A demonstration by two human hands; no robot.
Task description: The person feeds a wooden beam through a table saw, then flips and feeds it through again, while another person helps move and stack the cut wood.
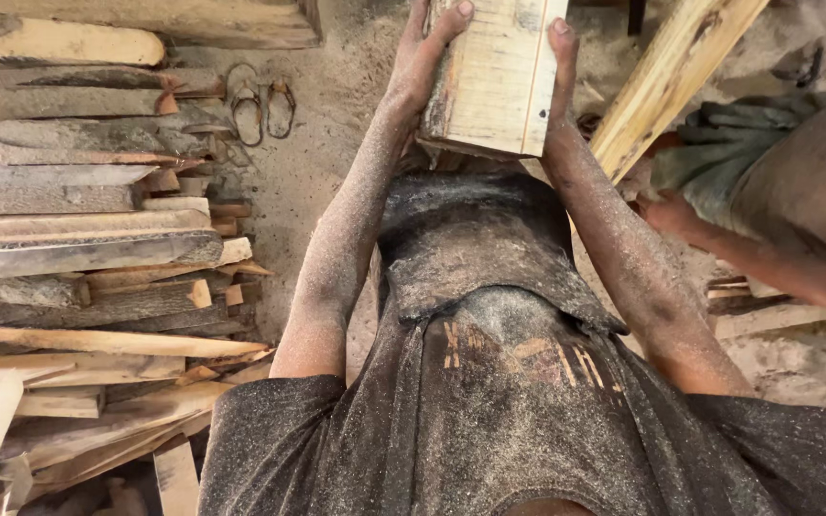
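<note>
Dusty shirt [509,401] — plank [494,76] between grips

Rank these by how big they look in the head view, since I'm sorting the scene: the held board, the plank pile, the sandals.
1. Plank pile, filling the left side.
2. Board, gripped between the left hand and right hand; it is nearer the camera and cut off at the top, so its true size is unsure.
3. Sandals, smallest.

A sawdust-covered floor [313,115] lies beside stacked rough planks [78,248], with sandals [262,108] near them.
</note>
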